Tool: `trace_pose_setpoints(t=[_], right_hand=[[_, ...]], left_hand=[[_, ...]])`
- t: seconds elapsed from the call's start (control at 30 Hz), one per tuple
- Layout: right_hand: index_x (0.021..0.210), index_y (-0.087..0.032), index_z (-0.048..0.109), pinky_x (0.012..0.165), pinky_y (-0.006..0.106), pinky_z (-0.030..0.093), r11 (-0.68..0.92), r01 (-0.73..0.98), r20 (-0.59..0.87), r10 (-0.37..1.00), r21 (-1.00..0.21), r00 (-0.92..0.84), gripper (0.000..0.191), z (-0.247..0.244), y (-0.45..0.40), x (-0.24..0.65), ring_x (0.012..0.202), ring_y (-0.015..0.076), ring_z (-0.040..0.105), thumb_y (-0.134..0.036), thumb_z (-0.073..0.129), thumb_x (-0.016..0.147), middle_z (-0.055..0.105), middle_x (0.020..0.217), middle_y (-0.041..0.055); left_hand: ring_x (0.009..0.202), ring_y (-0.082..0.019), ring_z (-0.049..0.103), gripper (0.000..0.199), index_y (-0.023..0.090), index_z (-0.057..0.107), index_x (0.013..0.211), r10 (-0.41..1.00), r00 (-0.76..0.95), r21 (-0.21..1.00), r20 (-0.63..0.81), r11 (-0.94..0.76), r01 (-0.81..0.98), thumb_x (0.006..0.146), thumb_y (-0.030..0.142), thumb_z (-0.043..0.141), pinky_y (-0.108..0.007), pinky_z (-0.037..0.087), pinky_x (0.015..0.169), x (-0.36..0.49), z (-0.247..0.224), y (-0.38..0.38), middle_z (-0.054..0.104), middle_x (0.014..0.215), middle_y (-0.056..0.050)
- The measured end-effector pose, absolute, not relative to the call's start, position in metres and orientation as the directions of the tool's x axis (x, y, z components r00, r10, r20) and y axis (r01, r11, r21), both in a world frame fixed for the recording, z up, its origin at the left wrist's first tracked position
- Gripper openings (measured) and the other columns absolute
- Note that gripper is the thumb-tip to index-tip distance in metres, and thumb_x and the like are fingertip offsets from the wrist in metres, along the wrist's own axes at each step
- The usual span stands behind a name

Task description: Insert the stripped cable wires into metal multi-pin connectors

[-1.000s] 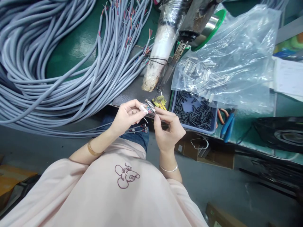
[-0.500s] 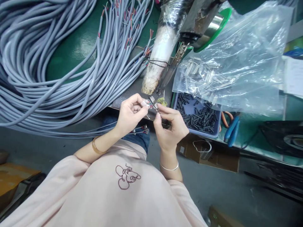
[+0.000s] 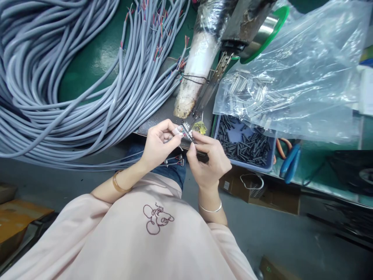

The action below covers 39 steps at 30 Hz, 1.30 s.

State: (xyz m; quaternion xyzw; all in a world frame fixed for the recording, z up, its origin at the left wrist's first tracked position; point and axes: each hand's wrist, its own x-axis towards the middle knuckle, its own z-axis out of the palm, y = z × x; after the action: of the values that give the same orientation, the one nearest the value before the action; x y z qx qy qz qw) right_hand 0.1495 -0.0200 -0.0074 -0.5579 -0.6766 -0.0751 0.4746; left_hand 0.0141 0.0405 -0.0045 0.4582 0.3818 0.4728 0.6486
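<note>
Near the bench's [image 3: 93, 60] front edge, the metal-shelled connector [image 3: 186, 126] is held up between the left hand [image 3: 161, 140] and the right hand [image 3: 211, 156], with little room beyond, where a slender perforated shaft [image 3: 220, 67] slants close. Smooth grey cables [image 3: 116, 112] sweep past the left hand; a tray [image 3: 256, 168] of black tubes [image 3: 247, 149] (short, jumbled) lies beyond the right. The left pinches the connector's coloured wires [image 3: 183, 133]; the right, other fingers curled, nips its end between thumb and forefinger.

The connector [image 3: 185, 128] looked like shiny metal, the cables [image 3: 87, 107] on the left smooth, satiny plastic, the counter [image 3: 93, 58] glossy, the bag [image 3: 314, 77] on the right crinkled, gleaming clear plastic, and the near shirt [image 3: 116, 241] soft, matt cloth.
</note>
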Motion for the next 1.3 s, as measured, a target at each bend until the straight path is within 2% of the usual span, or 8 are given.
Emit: trace_pose_setpoints(t=[0.17, 0.37, 0.7, 1.0, 1.17, 1.3], right_hand=[[0.083, -0.024, 0.060, 0.079, 0.029, 0.063, 0.333, 0.788, 0.681, 0.718, -0.518, 0.145, 0.018, -0.005, -0.019, 0.149, 0.090, 0.0159, 0.079, -0.009, 0.069, 0.088, 0.080, 0.096, 0.0005], [0.085, -0.024, 0.062, 0.077, 0.029, 0.063, 0.342, 0.807, 0.692, 0.714, -0.481, 0.110, 0.015, -0.006, -0.016, 0.150, 0.089, 0.0158, 0.079, -0.012, 0.068, 0.090, 0.080, 0.097, 0.0008], [0.087, -0.024, 0.064, 0.079, 0.029, 0.063, 0.345, 0.803, 0.699, 0.705, -0.487, 0.122, 0.015, 0.000, -0.012, 0.149, 0.090, 0.0160, 0.078, -0.012, 0.073, 0.088, 0.081, 0.100, 0.0014], [0.084, -0.024, 0.062, 0.075, 0.024, 0.062, 0.352, 0.820, 0.705, 0.704, -0.451, 0.086, 0.017, -0.006, -0.012, 0.151, 0.086, 0.0140, 0.078, -0.011, 0.071, 0.088, 0.081, 0.096, 0.0010], [0.087, -0.025, 0.065, 0.079, 0.026, 0.063, 0.335, 0.808, 0.698, 0.704, -0.484, 0.127, 0.016, -0.005, -0.010, 0.149, 0.088, 0.0145, 0.078, -0.011, 0.073, 0.088, 0.081, 0.098, -0.0006], [0.088, -0.025, 0.066, 0.078, 0.028, 0.064, 0.333, 0.828, 0.716, 0.689, -0.451, 0.113, 0.016, -0.001, -0.010, 0.148, 0.088, 0.0152, 0.079, -0.011, 0.073, 0.088, 0.081, 0.098, -0.0006]], left_hand=[[0.055, -0.003, 0.053, 0.022, 0.015, 0.060, 0.068, 0.961, 0.275, 0.968, -0.012, 0.081, -0.239, 0.072, 0.023, 0.080, -0.015, 0.045, 0.051, 0.012, -0.004, 0.040, 0.067, 0.080, 0.000], [0.057, -0.004, 0.055, 0.014, 0.014, 0.062, 0.068, 0.972, 0.235, 0.981, 0.014, 0.031, -0.189, 0.071, 0.019, 0.075, -0.014, 0.046, 0.054, 0.011, -0.004, 0.041, 0.069, 0.079, -0.002], [0.069, -0.009, 0.064, 0.013, 0.016, 0.065, 0.068, 0.959, 0.278, 0.979, 0.051, 0.006, -0.203, 0.072, 0.020, 0.077, -0.018, 0.054, 0.064, 0.009, 0.001, 0.048, 0.069, 0.078, -0.002], [0.061, -0.006, 0.058, 0.013, 0.015, 0.062, 0.066, 0.961, 0.276, 0.985, 0.022, 0.026, -0.168, 0.071, 0.017, 0.073, -0.016, 0.047, 0.055, 0.009, -0.003, 0.047, 0.067, 0.074, -0.001], [0.059, -0.005, 0.057, 0.016, 0.015, 0.062, 0.067, 0.960, 0.278, 0.985, 0.018, 0.030, -0.169, 0.073, 0.019, 0.076, -0.016, 0.047, 0.054, 0.010, 0.000, 0.047, 0.068, 0.077, -0.001], [0.061, -0.006, 0.057, 0.018, 0.016, 0.063, 0.069, 0.962, 0.271, 0.984, 0.038, 0.011, -0.177, 0.074, 0.022, 0.079, -0.016, 0.048, 0.055, 0.010, 0.002, 0.046, 0.068, 0.077, -0.001]])
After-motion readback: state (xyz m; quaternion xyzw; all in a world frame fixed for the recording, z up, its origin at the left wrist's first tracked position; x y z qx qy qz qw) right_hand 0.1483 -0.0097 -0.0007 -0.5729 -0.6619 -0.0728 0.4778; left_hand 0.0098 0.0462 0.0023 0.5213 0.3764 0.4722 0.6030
